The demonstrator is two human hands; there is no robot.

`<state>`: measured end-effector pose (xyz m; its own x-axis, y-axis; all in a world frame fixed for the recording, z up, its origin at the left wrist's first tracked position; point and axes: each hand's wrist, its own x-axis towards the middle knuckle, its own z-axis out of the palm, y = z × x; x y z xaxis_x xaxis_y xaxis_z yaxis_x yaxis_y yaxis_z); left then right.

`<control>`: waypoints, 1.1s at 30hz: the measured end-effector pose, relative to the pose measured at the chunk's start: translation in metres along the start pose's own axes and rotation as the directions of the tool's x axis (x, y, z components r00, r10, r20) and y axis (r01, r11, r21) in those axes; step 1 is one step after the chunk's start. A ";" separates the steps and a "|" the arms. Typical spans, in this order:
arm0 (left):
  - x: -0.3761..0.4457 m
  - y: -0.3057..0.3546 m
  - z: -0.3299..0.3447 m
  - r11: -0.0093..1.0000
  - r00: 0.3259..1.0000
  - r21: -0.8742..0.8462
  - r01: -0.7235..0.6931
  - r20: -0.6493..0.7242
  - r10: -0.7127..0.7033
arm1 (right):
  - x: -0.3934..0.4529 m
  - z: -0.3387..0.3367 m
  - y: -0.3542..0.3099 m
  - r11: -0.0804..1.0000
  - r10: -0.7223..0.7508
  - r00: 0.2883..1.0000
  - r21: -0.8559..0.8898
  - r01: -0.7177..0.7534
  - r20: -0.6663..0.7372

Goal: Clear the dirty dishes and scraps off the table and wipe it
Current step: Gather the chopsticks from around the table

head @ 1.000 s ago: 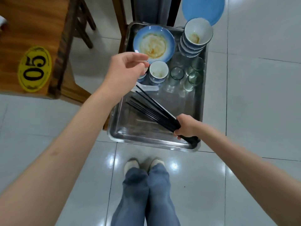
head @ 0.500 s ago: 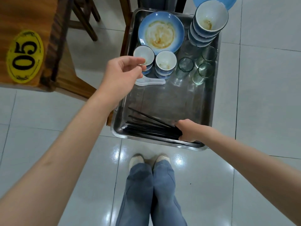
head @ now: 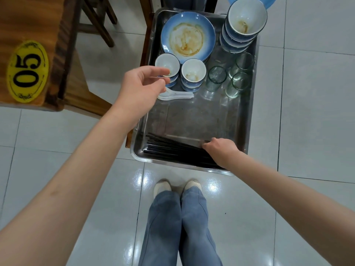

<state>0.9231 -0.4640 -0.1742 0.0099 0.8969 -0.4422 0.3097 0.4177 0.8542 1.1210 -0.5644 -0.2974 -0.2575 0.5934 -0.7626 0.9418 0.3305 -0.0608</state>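
Head view: chopsticks (head: 172, 150) crosswise, tips leftward.

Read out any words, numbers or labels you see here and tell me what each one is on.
"05": black digits on the yellow oval sticker stuck on the wooden table, turned sideways from this view.
The small ornamental marks at the two ends of the sticker are too small to read as text.
No readable text on the metal tray, dishes or glasses.
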 end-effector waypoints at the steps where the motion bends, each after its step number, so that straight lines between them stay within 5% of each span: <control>1: 0.000 0.000 0.000 1.000 1.000 0.008 0.002 0.002 -0.002 | -0.001 0.000 -0.001 0.999 0.020 1.000 -0.031 -0.020 -0.006; 11: -0.010 0.021 -0.001 1.000 1.000 0.024 -0.013 0.015 0.012 | -0.006 -0.003 -0.001 0.992 0.095 0.995 -0.081 -0.096 -0.017; 33: -0.022 0.012 -0.010 0.998 0.999 0.057 -0.006 0.037 0.004 | -0.007 0.010 0.001 0.998 0.036 0.983 0.063 -0.025 -0.182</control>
<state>0.9176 -0.4774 -0.1512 0.0462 0.8924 -0.4488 0.3633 0.4035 0.8397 1.1259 -0.5758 -0.2987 -0.2584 0.7285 -0.6345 0.9597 0.2685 -0.0826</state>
